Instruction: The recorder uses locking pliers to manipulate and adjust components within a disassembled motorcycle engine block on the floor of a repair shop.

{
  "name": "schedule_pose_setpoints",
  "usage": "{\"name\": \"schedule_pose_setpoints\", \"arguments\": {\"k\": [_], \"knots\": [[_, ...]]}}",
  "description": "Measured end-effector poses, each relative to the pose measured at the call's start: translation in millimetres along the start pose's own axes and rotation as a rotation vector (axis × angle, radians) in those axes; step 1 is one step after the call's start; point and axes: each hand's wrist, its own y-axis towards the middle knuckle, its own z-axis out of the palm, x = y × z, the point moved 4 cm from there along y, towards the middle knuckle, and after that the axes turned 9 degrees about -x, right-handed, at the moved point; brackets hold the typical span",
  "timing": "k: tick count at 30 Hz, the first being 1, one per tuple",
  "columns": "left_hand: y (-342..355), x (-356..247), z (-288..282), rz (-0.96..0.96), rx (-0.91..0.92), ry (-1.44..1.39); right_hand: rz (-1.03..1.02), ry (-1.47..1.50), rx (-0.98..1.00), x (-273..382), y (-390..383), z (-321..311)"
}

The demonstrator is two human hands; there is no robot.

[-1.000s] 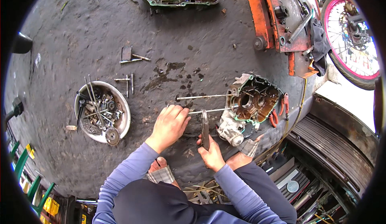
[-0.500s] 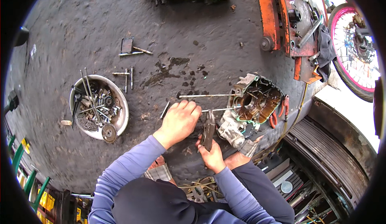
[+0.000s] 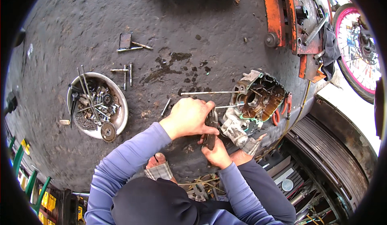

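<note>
My right hand (image 3: 218, 155) is closed round the lower end of dark, worn locking pliers (image 3: 212, 122). My left hand (image 3: 188, 118) grips the same pliers from the left, its thumb and fingers bent over them. The jaws are at the left end of a thin stud (image 3: 230, 106) that sticks out of an engine crankcase half (image 3: 262, 100). A second, longer stud (image 3: 207, 93) juts left from the casing just beyond. The crankcase lies on its side, oily brown inside, with a pale lump of casing (image 3: 234, 130) nearest my right hand. The jaws are partly hidden by my fingers.
A metal bowl (image 3: 124, 116) of bolts, chain and a gear stands at left. Loose pins (image 3: 125, 76) and a short stud (image 3: 165, 107) lie on the dark ground. Red-handled pliers (image 3: 289, 104) rest beside the casing. An orange stand (image 3: 278, 15) is at far right.
My left hand has moved right from beside the stud onto the pliers and closed on them. The right hand stays on the pliers, shifted slightly. The whole view has shifted a little.
</note>
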Motion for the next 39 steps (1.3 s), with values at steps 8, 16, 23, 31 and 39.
{"name": "schedule_pose_setpoints", "arguments": {"k": [8,16,23,31,39], "knots": [[1.7,3.7,11.7,-0.066,-0.054,0.028,0.097,0.412,0.179,-31.0,-32.5,20.9],[-11.2,4.9,-15.0,0.002,-0.243,-0.260,-0.082,0.397,0.040,-11.8,-37.2,28.5],[-8.1,18.1,-3.5,-0.151,0.089,-0.343,-0.076,0.403,0.026,-7.9,-26.0,19.5],[-6.5,20.5,1.0,-0.073,0.039,-0.357,-0.071,0.304,-0.025,-7.1,-25.3,24.0],[-7.9,21.3,3.6,-0.053,-0.070,-0.363,-0.066,0.318,-0.018,2.6,-19.4,14.7]]}}
